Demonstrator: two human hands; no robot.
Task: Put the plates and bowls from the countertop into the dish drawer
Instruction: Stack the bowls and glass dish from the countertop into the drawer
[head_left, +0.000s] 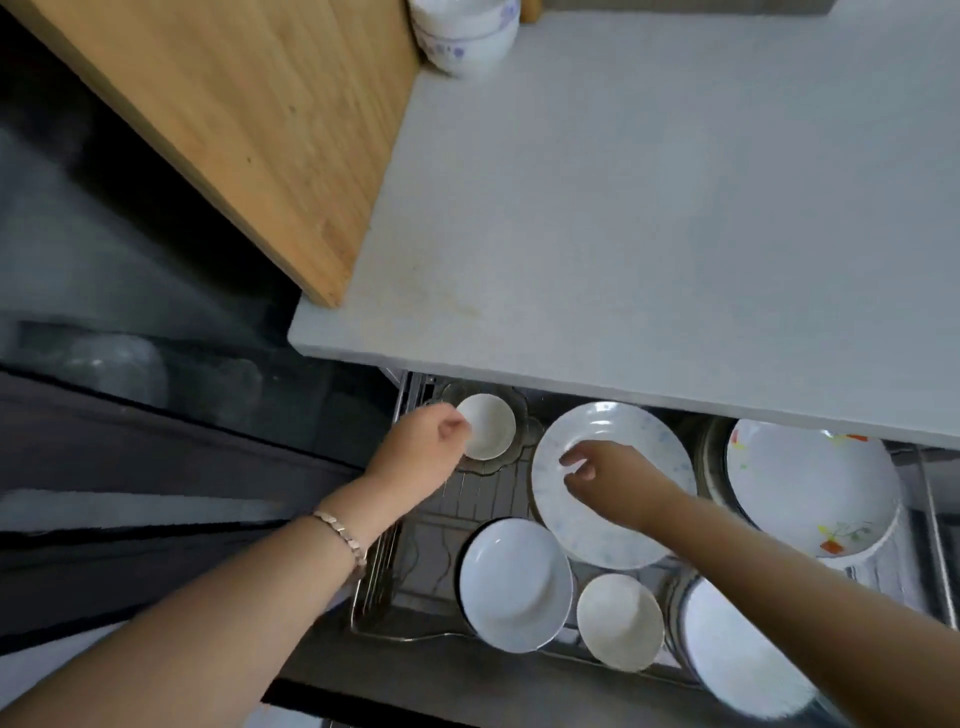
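The bench (623, 234) carries a stack of patterned bowls (467, 36) at its far edge, left to move, I judge. The dish drawer (467, 499) already holds several pieces. The speckled plate (639, 431) lies under the right hand (613, 473), whose grip is loose and empty. The left hand (423, 447) pinches the rim of the small white bowl (491, 426) at the drawer's back corner.

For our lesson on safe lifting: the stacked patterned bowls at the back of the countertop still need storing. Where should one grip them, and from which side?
Probably low on the stacked bowls, cupping the bottom one's wall from the front and right. They nest, so an upper rim would lift only part, and the cutting board crowds their left side.
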